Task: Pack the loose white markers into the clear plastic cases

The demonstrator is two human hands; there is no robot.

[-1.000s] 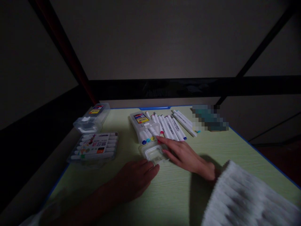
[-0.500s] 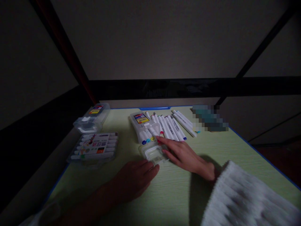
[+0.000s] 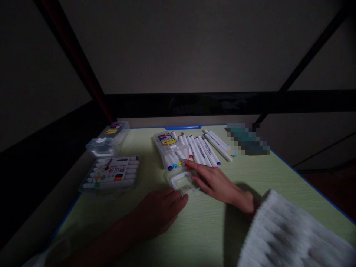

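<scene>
On the table [image 3: 272, 178], the open marker case [image 3: 162, 148] lies beside loose markers [image 3: 208, 150], left hand [image 3: 160, 211] and right hand [image 3: 219, 182] apart at its lid [image 3: 180, 179], grip indeterminate; uneven pressure could tip the case, spilling markers.

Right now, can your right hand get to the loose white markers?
Probably yes. The right hand is close beside the loose white markers, and no lid covers them. Its fingertips are at the front of the middle case, though.
</scene>
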